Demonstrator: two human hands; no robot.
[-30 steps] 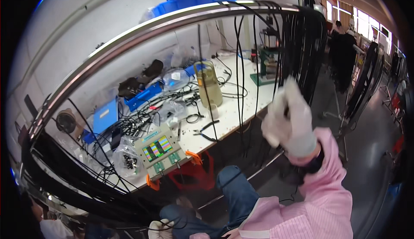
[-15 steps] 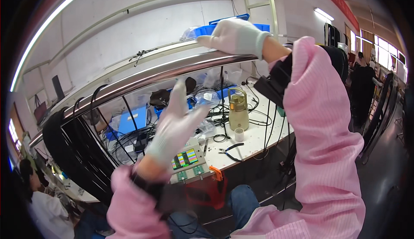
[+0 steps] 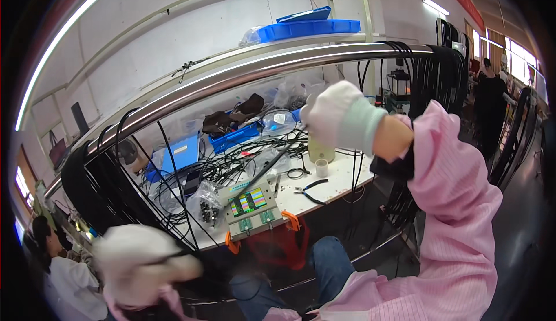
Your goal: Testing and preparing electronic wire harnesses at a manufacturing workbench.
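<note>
My right hand (image 3: 341, 118), in a white glove, is closed in a fist below the metal rail (image 3: 231, 79), in front of the green bottle (image 3: 317, 149). A blurred black cable (image 3: 264, 173) slants from beside this fist down over the tester with a lit colour screen (image 3: 250, 202). My left hand (image 3: 139, 260), also gloved, is low at the left, beside black cables (image 3: 110, 193) hanging from the rail. Motion smears its fingers, and a dark line crosses near them; what it holds, if anything, is unclear.
More black cables (image 3: 446, 83) hang at the rail's right end. On the white bench (image 3: 341, 176) lie pliers (image 3: 313, 193), a small cup (image 3: 321, 167), a blue folder (image 3: 180, 154) and tangled cables. Blue trays (image 3: 310, 30) stand on the shelf. A person (image 3: 63, 274) sits at the far left.
My right hand has come down from above the rail and closed. My left hand has swung from over the bench to the lower left. A slanting black cable now shows over the tester.
</note>
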